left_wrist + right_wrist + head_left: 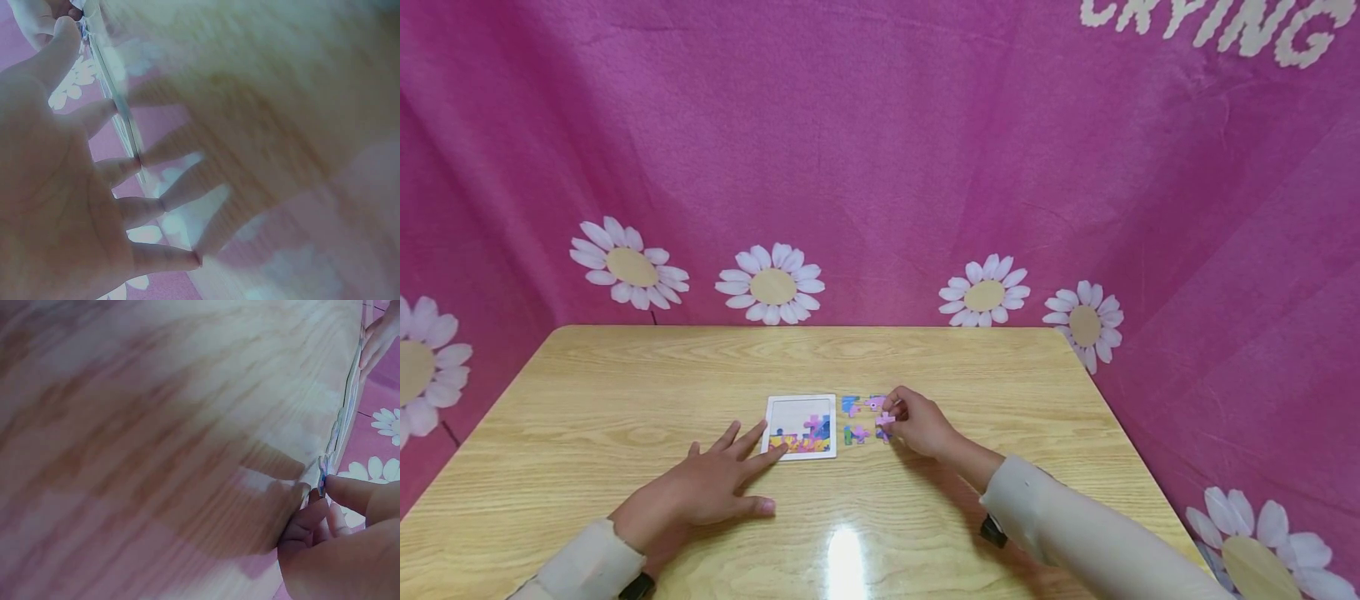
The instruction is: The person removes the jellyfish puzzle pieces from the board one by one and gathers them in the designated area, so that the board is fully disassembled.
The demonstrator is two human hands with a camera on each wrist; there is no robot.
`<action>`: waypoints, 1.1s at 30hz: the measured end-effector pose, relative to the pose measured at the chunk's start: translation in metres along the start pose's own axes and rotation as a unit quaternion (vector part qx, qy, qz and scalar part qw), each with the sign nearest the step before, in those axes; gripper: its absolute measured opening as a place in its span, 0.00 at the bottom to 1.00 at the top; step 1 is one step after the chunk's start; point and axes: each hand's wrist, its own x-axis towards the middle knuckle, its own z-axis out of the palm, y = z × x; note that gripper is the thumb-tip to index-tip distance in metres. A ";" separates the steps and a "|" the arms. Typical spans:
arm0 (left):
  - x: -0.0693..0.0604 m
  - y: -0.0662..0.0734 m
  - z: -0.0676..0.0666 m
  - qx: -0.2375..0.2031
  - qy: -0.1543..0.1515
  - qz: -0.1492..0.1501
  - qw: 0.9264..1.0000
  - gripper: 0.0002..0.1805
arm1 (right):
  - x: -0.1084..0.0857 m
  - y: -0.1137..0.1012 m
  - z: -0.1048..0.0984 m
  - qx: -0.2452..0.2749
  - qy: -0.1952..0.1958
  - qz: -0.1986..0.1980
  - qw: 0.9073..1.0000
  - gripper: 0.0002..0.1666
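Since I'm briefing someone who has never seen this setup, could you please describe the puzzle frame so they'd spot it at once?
On the wood-grain table, find the left hand, which reaches the puzzle frame. The frame lies just left of the small loose pieces. Unlike them, it is squarish and white-rimmed, with fitted pieces along its bottom and partway up its right side.

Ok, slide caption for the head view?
Left hand touches a partly filled white puzzle frame while the right hand pinches a puzzle piece among other loose pieces.
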 end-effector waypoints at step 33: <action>-0.001 -0.001 0.000 0.000 0.014 0.007 1.000 0.46 | -0.001 0.009 0.001 -0.019 -0.006 -0.025 1.000 0.08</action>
